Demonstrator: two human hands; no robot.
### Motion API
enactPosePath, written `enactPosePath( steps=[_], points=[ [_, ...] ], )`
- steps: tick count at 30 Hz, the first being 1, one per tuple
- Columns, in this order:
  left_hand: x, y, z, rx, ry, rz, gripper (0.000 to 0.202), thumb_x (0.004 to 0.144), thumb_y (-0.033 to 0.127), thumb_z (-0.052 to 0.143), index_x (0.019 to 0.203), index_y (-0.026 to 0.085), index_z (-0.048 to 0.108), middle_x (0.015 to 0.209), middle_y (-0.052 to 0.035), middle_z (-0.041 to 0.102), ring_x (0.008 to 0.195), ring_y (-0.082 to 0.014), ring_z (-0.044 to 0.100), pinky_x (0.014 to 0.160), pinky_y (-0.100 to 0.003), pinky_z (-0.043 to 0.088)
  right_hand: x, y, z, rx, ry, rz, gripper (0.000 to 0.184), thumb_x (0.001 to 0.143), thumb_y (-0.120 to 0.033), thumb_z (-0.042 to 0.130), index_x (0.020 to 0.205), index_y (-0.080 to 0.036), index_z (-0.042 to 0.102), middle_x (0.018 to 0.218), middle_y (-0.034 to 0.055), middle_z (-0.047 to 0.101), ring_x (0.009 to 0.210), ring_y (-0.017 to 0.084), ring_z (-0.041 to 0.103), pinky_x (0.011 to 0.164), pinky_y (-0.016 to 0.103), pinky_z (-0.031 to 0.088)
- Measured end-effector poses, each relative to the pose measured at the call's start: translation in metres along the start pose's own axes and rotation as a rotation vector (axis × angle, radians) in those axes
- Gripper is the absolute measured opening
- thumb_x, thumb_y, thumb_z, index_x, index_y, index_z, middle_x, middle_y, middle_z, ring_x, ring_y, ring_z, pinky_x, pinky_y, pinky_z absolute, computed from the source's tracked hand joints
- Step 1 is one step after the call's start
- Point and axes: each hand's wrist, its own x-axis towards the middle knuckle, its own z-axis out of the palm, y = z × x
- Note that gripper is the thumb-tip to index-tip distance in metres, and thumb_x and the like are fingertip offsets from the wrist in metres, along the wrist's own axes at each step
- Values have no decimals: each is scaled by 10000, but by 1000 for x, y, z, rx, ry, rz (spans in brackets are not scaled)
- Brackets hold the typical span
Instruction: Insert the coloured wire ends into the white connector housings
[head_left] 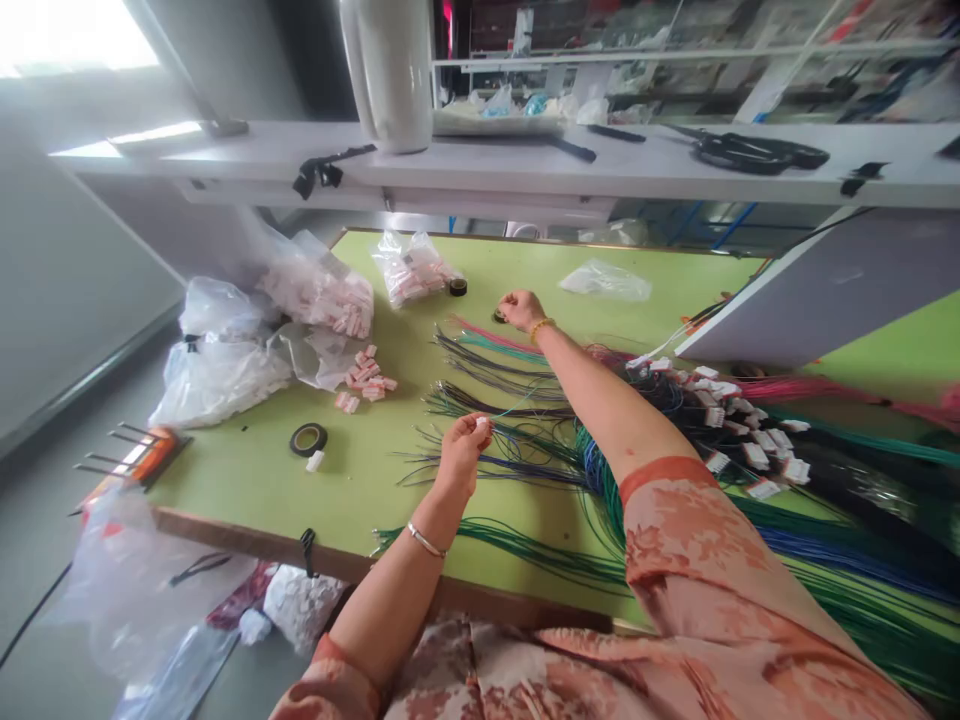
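Pinching tiny white piece (481, 424) — left hand (463, 452) | right hand (523, 307) at half-hidden dark roll (498, 317), grip unclear

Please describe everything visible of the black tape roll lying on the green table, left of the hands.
The black tape roll is a small ring with a pale inner core. It lies flat on the green table, near its front edge. A small white piece lies right beside it. No hand touches it; the left hand, pinching a white connector, is nearest.
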Motion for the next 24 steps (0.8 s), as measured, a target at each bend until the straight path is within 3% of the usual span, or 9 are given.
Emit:
enactPosePath(
  steps=[6,11,17,24],
  points=[
    [-2,2,0,-16,-17,21,316,585,276,844,814,138,676,771,-22,645,672,-78,545,688,-244,419,-31,-55,24,297,-220,-226,54,716,-152,603,769,-154,595,595,-26,584,500,78,508,514,197,439],
    [-1,2,-1,-43,-30,21,315,581,265,852,811,138,679,776,-18,652,659,-71,542,668,-230,421,-67,-81,24,284,-349,-384,94,691,-226,632,739,-146,625,647,-4,620,566,96,526,577,228,444],
    [4,-1,-2,-136,-31,39,296,580,231,846,807,136,682,772,-12,655,621,-60,519,628,-221,405,-123,-80,-3,231,-439,-438,175,720,-312,616,753,-140,630,680,5,624,627,107,521,619,237,426],
    [6,-1,-2,-201,-68,19,247,615,162,820,814,153,673,795,-4,662,645,-54,524,650,-203,427,-177,-51,-21,170,-491,-403,145,724,-279,617,762,-140,626,665,-2,622,593,96,509,566,217,400]
  ],
)
